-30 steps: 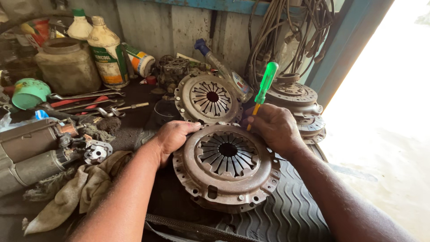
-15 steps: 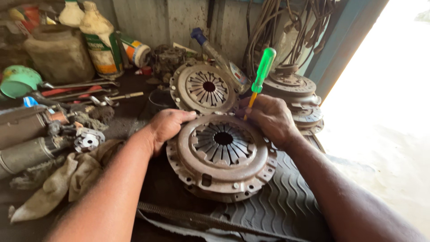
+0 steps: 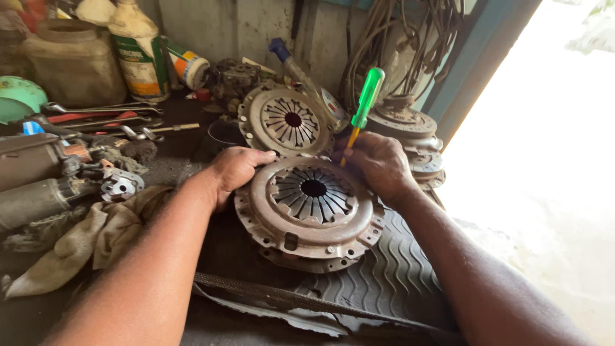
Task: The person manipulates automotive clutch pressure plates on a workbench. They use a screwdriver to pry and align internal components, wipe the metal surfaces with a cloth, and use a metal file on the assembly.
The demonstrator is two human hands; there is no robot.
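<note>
**Both your hands rest on a rusty clutch plate at the centre of a cluttered bench**

At the far left of the frame a dirty rag [image 3: 96, 234] lies crumpled beside a grey motor housing [image 3: 32, 192]. Above them, in the upper left, wrenches [image 3: 102, 118] are scattered in front of a plastic bottle [image 3: 139, 54] and a large cloudy jug [image 3: 73, 61].

Your left hand [image 3: 234, 170] sits just left of centre. Its fingers are curled loosely over the upper left rim of the clutch pressure plate [image 3: 311, 208], pressing on it rather than closing around anything.

The plate lies flat at the centre of the frame, between your two hands, with its spring fingers facing up. It rests on a ribbed rubber mat [image 3: 391, 282] that spreads toward the lower right. A second clutch plate [image 3: 286, 122] leans just behind it, toward the top centre.

Your right hand [image 3: 378, 163] touches the plate's upper right rim. It is closed around the shaft of a green-handled screwdriver [image 3: 362, 109], which stands nearly upright, handle up, with its tip hidden behind your fingers at the plate's edge.

Further right, a stack of clutch parts [image 3: 410, 128] sits under hanging cables [image 3: 397, 38].
</note>
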